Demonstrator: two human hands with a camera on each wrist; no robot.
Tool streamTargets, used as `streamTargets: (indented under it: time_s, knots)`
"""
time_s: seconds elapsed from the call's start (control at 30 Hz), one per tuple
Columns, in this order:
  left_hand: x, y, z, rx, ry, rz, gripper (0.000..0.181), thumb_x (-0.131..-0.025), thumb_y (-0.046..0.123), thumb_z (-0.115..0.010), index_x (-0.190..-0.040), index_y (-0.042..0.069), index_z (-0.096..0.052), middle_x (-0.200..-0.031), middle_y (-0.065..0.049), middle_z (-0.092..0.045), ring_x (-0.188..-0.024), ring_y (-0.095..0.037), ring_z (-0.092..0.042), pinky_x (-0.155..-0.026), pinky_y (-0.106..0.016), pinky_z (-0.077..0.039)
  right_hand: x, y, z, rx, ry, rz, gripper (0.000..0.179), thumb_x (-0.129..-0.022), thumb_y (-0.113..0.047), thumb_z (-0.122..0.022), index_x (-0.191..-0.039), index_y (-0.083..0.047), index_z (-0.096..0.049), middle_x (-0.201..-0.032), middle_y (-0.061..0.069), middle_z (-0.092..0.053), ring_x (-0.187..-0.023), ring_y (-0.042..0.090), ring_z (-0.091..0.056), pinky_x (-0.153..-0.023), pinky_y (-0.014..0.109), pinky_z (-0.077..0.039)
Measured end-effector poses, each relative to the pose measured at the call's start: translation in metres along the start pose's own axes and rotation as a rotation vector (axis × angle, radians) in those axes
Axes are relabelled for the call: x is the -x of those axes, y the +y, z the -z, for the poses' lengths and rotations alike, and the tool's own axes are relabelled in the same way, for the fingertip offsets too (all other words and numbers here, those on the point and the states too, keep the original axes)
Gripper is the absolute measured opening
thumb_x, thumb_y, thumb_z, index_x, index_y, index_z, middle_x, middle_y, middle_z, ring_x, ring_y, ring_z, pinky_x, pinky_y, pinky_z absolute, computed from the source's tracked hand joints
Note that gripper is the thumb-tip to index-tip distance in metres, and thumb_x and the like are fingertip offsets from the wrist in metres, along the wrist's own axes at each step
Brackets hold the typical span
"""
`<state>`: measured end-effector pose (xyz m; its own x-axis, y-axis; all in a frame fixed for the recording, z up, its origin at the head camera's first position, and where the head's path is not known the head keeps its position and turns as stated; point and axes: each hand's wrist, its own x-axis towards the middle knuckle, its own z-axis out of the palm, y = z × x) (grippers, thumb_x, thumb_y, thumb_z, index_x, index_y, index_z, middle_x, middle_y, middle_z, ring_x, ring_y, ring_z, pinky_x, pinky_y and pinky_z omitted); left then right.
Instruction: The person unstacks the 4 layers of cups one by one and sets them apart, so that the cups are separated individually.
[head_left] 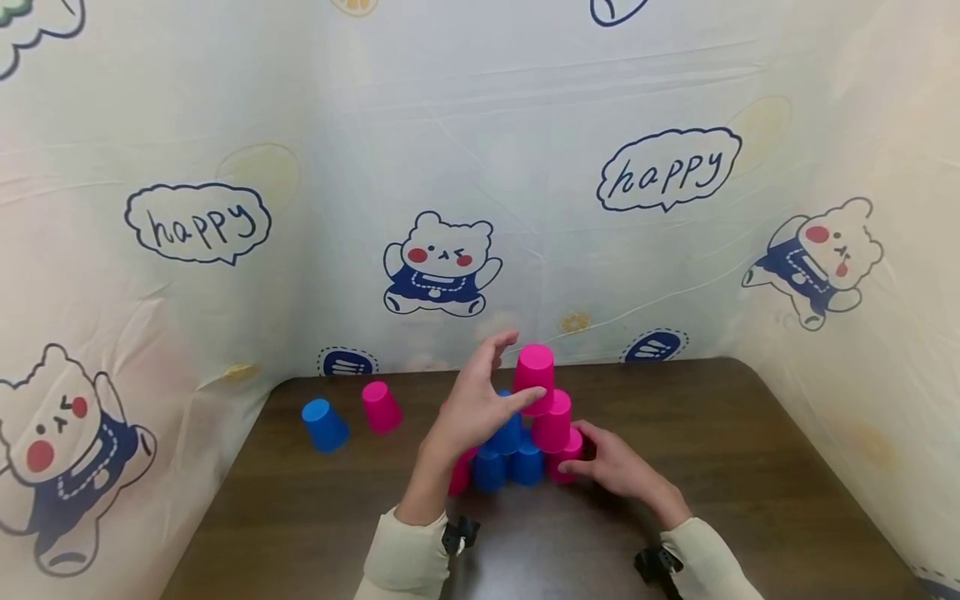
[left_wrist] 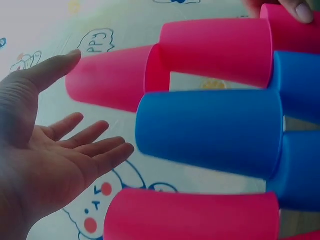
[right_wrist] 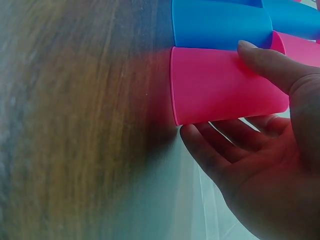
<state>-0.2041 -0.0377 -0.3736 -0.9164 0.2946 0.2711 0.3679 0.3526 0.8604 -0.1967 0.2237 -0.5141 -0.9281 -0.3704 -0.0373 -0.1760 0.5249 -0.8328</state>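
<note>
Left hand is holding fingers spread beside the 12-o'clock top cup while right hand is pinching the 4-o'clock base cup, ideally without shifting the stack.

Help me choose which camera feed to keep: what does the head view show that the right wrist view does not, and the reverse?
Only the head view shows the left hand, its thumb at the top pink cup, plus a loose blue cup and a loose pink cup apart from the stack.

Only the right wrist view shows the palm side of the right hand.

Both show that hand at the outer bottom pink cup, a bottom-row blue cup beside it, and the wooden table.
</note>
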Motion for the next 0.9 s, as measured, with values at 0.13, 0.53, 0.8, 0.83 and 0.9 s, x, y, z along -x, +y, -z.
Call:
streamTargets:
  time_s: [0.13,0.53,0.8,0.83,0.9]
  knots:
    - [-0.001,0.001,-0.005,0.000,-0.026,0.006,0.083,-0.088,0.021,-0.087,-0.157,0.016,-0.042,-0.158,-0.007,-0.051,-0.146,-0.031,-0.049,-0.114,-0.050,-0.050,0.000,0.001,-0.001,0.003,-0.003,0.009,0.052,-0.093,-0.032,-0.082,-0.138,-0.017,-0.060,-0.121,-0.001,-0.070,-0.109,0.021,-0.066,-0.095,0.041,-0.058]
    - [-0.006,0.001,-0.015,0.022,-0.057,0.014,0.085,-0.088,0.016,-0.086,-0.159,0.019,-0.040,-0.151,-0.005,-0.055,-0.137,-0.028,-0.057,-0.103,-0.049,-0.058,-0.001,0.002,0.000,-0.005,-0.003,0.038,0.048,-0.093,-0.027,-0.082,-0.135,-0.013,-0.062,-0.117,0.002,-0.071,-0.104,0.020,-0.066,-0.093,0.040,-0.057]
    - [-0.006,0.000,-0.018,0.026,-0.056,0.008,0.085,-0.088,0.009,-0.085,-0.159,0.021,-0.039,-0.147,-0.005,-0.057,-0.133,-0.026,-0.059,-0.100,-0.048,-0.060,-0.001,0.002,0.000,0.004,-0.004,0.049,0.048,-0.094,-0.029,-0.082,-0.134,-0.014,-0.062,-0.116,0.001,-0.071,-0.104,0.020,-0.065,-0.093,0.038,-0.057]
    - [-0.006,0.000,-0.019,0.028,-0.057,0.011,0.085,-0.089,0.009,-0.085,-0.159,0.021,-0.039,-0.147,-0.005,-0.057,-0.133,-0.026,-0.059,-0.100,-0.048,-0.060,-0.001,0.002,0.000,0.006,-0.003,0.049,0.048,-0.094,-0.029,-0.082,-0.134,-0.014,-0.062,-0.116,0.001,-0.071,-0.104,0.020,-0.065,-0.093,0.038,-0.057]
    - [-0.006,0.001,-0.019,0.032,-0.059,0.017,0.085,-0.089,0.008,-0.084,-0.159,0.021,-0.038,-0.147,-0.005,-0.056,-0.133,-0.027,-0.059,-0.100,-0.049,-0.060,-0.001,0.002,0.000,0.002,-0.005,0.045,0.048,-0.094,-0.029,-0.082,-0.135,-0.014,-0.061,-0.116,0.001,-0.071,-0.104,0.020,-0.065,-0.093,0.038,-0.057]
